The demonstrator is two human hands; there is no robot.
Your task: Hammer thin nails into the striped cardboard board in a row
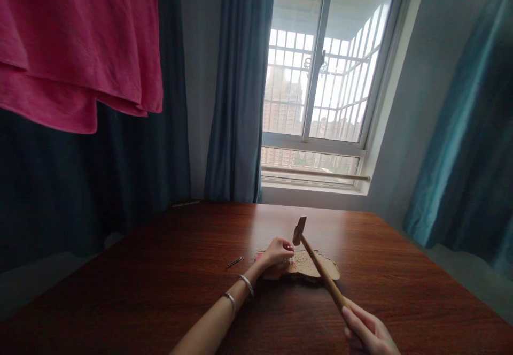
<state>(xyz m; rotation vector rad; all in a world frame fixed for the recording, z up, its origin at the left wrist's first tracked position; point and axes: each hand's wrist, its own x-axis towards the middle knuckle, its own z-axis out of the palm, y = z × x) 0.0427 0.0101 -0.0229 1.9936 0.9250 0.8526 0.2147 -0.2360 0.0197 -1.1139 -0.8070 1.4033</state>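
My right hand (366, 329) grips the end of a wooden-handled hammer (316, 261), whose head is raised just above the work. My left hand (276, 251), with two bangles on the wrist, rests on a flat tan piece that looks like leather (316, 272) lying on the wooden table (160, 285). Its fingers are pinched together close under the hammer head, around something too small to make out. The tan piece shows rows of small dots near my fingers.
A thin metal tool (234, 262) lies on the table left of my left hand. Behind the table are a window (320, 87) and blue curtains (240, 87). A pink cloth (80, 45) hangs at the upper left.
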